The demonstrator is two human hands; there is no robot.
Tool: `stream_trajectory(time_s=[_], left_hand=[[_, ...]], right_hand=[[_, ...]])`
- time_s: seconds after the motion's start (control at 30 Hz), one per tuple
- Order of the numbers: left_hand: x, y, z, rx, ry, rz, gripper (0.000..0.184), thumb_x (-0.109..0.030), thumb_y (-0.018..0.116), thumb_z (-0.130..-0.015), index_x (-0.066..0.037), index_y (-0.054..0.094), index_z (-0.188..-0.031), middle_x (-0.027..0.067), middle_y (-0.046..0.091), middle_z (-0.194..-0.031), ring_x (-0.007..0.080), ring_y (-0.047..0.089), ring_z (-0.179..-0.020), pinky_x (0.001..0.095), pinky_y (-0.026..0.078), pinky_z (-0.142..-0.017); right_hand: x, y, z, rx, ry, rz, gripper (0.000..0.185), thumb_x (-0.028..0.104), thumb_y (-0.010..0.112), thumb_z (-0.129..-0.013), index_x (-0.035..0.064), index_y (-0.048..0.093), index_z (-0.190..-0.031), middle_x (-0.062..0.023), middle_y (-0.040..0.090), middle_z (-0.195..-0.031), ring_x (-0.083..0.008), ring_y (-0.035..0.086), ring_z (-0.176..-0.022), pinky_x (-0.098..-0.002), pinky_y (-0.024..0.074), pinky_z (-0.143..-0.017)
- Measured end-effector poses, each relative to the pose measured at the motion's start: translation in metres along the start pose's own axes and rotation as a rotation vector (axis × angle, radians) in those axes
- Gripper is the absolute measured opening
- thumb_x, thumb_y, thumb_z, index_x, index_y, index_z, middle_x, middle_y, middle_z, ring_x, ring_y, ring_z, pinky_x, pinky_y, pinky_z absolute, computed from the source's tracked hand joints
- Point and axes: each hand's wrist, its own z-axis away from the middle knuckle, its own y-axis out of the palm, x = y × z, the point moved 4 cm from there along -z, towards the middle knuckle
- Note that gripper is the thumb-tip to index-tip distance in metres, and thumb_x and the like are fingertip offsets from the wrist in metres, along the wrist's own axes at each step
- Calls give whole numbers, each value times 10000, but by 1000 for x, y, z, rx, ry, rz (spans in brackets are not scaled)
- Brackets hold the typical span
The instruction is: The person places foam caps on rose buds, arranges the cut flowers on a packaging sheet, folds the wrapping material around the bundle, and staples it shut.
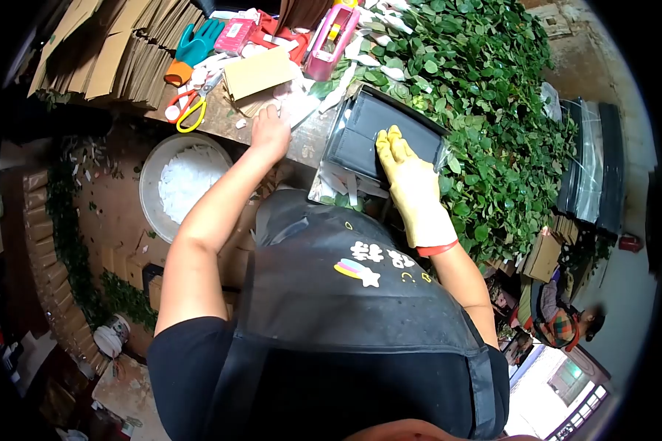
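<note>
Cluttered workroom, earthen-looking floor; worn wooden table [307, 144], scuffed along its edge. Heaped green leaves [485, 125] fill its right side, small, smooth ovals. Tray [360, 132] near the table's front edge: black, rectangular, shallow, smooth-floored, turned slightly askew. It lies under the fingers of the right hand [413, 180] and to the right of the left hand [271, 137], well apart from that one. Right hand in a creased, pale yellow glove, red band at the wrist; fingers extended, gripping nothing visible. Left hand bare, fingers bent beside white paper; cannot tell whether it grasps any. Just beyond it, flat tan card [257, 72]. Farther left, scissors [191, 117], yellow and red loops. Below, round basin [151, 195] of white scraps.
</note>
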Motion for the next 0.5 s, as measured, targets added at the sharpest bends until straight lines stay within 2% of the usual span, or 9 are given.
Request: stream_trajectory(time_s=[0.03, 0.13, 0.17, 0.27, 0.3, 0.4, 0.5], left_hand=[[0, -9, -6, 139, -17, 9, 791, -111, 751, -861, 107, 404, -1537, 307, 579, -1305, 445, 558, -1285, 548, 470, -1085], [-6, -36, -5, 260, -29, 132, 811, -189, 810, -821, 125, 455, -1478, 318, 587, -1303, 462, 599, -1234, 500, 526, -1019], [-2, -32, -4, 233, -105, 209, 743, -182, 785, -809, 95, 508, -1440, 299, 633, -1259, 425, 641, -1183, 433, 530, -1000], [-12, -70, 0, 580, -254, 814, 683, -120, 732, -792, 58, 530, -1421, 274, 680, -1209, 369, 677, -1142, 409, 525, -990], [-19, -81, 4, 538, -246, 875, 670, -84, 672, -786, 24, 531, -1432, 243, 711, -1170, 321, 690, -1134, 390, 516, -991], [-27, -96, 0, 525, 21, 838, 640, -67, 669, -771, 1, 531, -1392, 168, 689, -1071, 254, 667, -961, 374, 526, -848], [-25, -113, -7, 623, 102, 732, 605, -24, 651, -764, -48, 545, -1360, 139, 687, -1066, 244, 674, -951, 389, 525, -849]], right_hand=[[0, 0, 1, -8, 5, -1, 684, -21, 511, -910, 107, 450, -1578, -172, 482, -1617, -288, 598, -1387, -385, 614, -946], [1, 4, 2, -31, 17, 4, 688, -17, 516, -912, 107, 445, -1585, -173, 468, -1631, -281, 593, -1396, -379, 613, -941], [1, 5, 3, -37, 22, 8, 689, -15, 517, -914, 108, 443, -1588, -172, 462, -1636, -278, 591, -1399, -377, 613, -940], [5, 0, 1, 25, 61, 36, 690, -3, 518, -920, 113, 437, -1596, -168, 451, -1648, -272, 586, -1407, -365, 610, -947], [6, 1, 1, 24, 68, 38, 691, -1, 518, -921, 113, 435, -1597, -167, 449, -1649, -271, 582, -1411, -364, 608, -951], [6, 3, 2, 21, 73, 44, 693, 4, 516, -921, 111, 430, -1601, -163, 446, -1653, -268, 572, -1422, -363, 605, -960], [6, 2, 3, 21, 74, 43, 690, 7, 516, -922, 103, 432, -1599, -161, 446, -1654, -266, 566, -1429, -366, 603, -964]])
